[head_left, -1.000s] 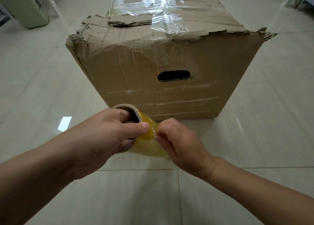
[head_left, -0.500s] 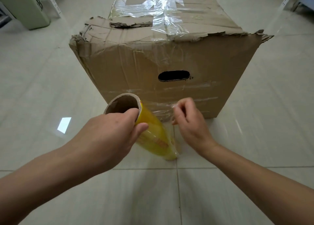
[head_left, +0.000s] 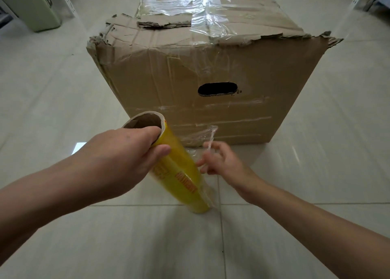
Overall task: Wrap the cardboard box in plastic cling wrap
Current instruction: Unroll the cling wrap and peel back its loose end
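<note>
Before the box (head_left: pixel 211 72), left hand (head_left: pixel 118 158) clamps the tilted roll (head_left: pixel 179 177); right fingers (head_left: pixel 202 162) pinch film (head_left: pixel 211 135), likely to stretch it boxward.

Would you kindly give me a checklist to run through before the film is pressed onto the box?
1. The left hand grips the roll at its core end: ok.
2. The right hand pinches the film end: cannot tell.
3. The film end lies flat: not ok, crumpled.
4. The film end sticks to the box front: cannot tell.
5. The box sits flat on the floor: ok.
</note>
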Demonstrator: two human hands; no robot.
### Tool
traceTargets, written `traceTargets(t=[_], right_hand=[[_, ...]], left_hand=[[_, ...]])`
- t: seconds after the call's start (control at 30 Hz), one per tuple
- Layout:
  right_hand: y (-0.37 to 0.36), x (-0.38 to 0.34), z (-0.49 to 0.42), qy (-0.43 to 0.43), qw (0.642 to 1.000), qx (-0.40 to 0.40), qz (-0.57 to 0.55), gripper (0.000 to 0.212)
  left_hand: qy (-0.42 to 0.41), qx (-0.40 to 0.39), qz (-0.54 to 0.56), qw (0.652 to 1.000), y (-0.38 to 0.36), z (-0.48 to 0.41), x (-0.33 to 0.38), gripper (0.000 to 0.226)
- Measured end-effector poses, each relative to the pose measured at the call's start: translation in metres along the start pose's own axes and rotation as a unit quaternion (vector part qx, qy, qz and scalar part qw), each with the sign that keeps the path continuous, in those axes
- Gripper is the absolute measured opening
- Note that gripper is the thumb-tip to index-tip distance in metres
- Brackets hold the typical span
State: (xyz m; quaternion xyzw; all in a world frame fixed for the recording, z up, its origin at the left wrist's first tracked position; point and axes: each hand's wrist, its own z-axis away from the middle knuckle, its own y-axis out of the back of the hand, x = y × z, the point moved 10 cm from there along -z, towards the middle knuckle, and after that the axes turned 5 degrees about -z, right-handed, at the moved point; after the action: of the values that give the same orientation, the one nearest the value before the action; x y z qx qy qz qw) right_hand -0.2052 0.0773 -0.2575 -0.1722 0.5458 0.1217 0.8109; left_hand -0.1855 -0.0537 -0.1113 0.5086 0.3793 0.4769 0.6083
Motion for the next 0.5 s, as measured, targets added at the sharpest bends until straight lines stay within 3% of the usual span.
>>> traceTargets(t=[0.13, 0.2, 0.3, 0.5], right_hand=[[-0.007, 0.028, 0.005, -0.036, 0.994, -0.028, 0.097, 0.008], [0.004, 0.034, 0.0, -0.045, 0.997, 0.024, 0.059, 0.007], [0.03, 0.04, -0.006, -0.064, 0.985, 0.128, -0.093, 0.01], [0.042, 0.041, -0.017, -0.052, 0.979, 0.196, 0.005, 0.008]], left_hand=[[0.006, -0.004, -0.023, 1.0, 0.0, 0.0, 0.003, 0.038], [0.001, -0.012, -0.044, 0.999, 0.001, 0.001, 0.006, 0.042], [-0.015, -0.028, -0.072, 0.997, 0.001, 0.006, 0.01, 0.046], [-0.053, -0.068, -0.064, 0.994, -0.006, 0.008, 0.028, 0.03]])
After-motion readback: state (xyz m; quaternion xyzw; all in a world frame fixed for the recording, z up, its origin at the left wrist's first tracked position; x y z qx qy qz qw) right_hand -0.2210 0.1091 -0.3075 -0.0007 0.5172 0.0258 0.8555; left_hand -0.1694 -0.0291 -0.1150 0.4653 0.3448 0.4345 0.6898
